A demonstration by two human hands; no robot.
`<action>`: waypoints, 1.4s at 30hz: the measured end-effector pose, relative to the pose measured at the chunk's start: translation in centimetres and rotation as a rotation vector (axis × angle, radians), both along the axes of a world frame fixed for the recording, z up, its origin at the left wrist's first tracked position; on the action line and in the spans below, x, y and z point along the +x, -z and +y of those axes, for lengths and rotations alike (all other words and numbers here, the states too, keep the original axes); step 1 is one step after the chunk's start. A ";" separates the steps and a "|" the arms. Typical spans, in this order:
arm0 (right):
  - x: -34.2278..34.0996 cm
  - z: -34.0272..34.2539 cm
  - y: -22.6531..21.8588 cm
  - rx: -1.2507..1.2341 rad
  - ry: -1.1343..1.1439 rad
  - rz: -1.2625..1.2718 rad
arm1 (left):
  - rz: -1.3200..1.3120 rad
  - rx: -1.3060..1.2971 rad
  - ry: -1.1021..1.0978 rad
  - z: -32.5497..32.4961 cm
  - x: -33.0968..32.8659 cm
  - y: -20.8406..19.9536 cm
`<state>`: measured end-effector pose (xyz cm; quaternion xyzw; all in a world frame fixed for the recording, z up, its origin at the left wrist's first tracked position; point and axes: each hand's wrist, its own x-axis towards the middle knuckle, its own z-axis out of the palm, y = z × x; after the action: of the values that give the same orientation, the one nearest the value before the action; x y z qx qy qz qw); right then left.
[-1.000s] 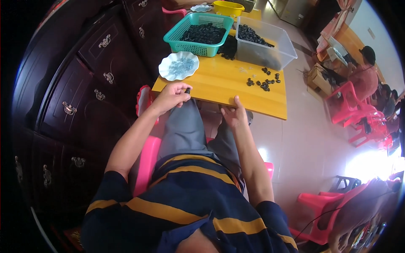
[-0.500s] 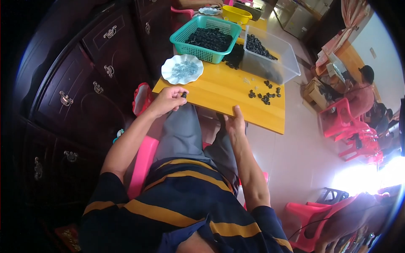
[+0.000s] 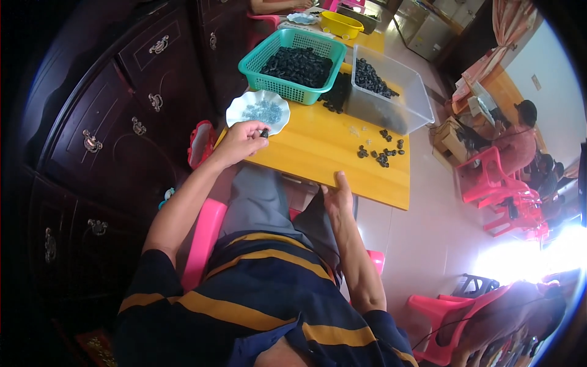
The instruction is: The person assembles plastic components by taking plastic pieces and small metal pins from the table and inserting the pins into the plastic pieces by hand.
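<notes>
A small black piece (image 3: pixel 264 133) is pinched between the thumb and fingers of the left hand (image 3: pixel 243 142), by the near left corner of the yellow wooden table (image 3: pixel 296 147). In view, this hand overlaps the near rim of a white wavy plate (image 3: pixel 233 116) holding small clear bits (image 3: pixel 263 111). The right hand (image 3: pixel 338 194) is at the near edge, toward the near right corner, thumb up at the edge and fingers lower; I cannot tell whether they grip it.

Loose black pieces (image 3: pixel 382 159) lie in a cluster near the right edge, with a few clear scraps (image 3: pixel 354 130) to their left. Behind the plate, toward the left edge, stands a green basket (image 3: pixel 287 87) of black pieces. A dark heap (image 3: pixel 333 101) lies between it and a clear bin (image 3: pixel 416 104), also part-filled with black pieces, by the right edge.
</notes>
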<state>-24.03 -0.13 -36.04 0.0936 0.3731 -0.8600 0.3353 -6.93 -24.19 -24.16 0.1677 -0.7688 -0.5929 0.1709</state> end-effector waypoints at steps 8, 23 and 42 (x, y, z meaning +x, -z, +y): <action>0.1 0.2 -0.4 0.016 -0.055 0.001 | 0.044 -0.440 -0.106 -3.4 -4.7 -2.1; 0.7 0.6 -0.1 -0.040 -0.053 -0.063 | -0.048 -0.870 -0.321 -11.7 -19.0 -5.1; 2.8 3.8 -4.3 -0.167 -0.385 -0.164 | 0.061 -0.854 0.286 10.3 -21.6 3.6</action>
<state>-21.25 3.68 -31.72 0.0623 0.2831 -0.7974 0.5292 -28.56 -13.88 -27.73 -0.0432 -0.9546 -0.2450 0.1637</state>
